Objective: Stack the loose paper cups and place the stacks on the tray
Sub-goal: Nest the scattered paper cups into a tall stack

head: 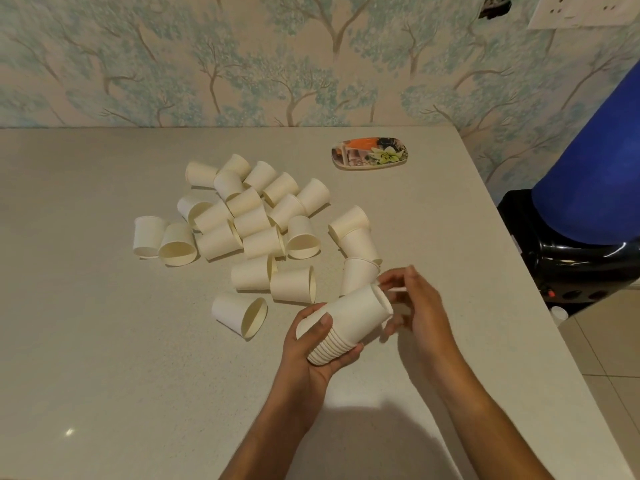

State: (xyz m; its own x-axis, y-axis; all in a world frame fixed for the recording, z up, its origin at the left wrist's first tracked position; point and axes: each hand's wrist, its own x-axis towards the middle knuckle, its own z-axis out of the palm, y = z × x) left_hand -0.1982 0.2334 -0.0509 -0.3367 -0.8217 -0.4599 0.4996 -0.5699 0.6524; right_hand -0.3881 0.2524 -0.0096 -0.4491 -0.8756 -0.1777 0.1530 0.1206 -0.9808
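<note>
Far left on the grey table (104, 341): one paper cup (148, 236) stands mouth down, apart from the rest by a narrow gap. Just right of it, a second cup (177, 244) lies on its side, mouth toward me.

Centre: the loose cups (252, 216) lie in a heap, most on their sides, touching or overlapping one another. Nearer to me, one tipped cup (240, 315) lies separate, mouth facing right and toward me.

Right of centre: my left hand (308, 351) grips a nested stack of cups (341, 325), thumb on top, fingers wrapped under the rim end. The stack is tilted, bases pointing up and to the right, held clear above the table.

Immediately right: my right hand (414, 303) is at the upper end of the stack, fingers loosely curled. Motion blur covers the fingertips; I cannot tell whether they pinch anything.

Behind that hand: three more cups (356, 237), touching one another.

Rear right: the patterned tray (370, 153) sits flat near the wall, well apart from the heap, carrying no cups.

Far right, off the table: a blue water bottle (588, 161) on a black dispenser (568, 268).
</note>
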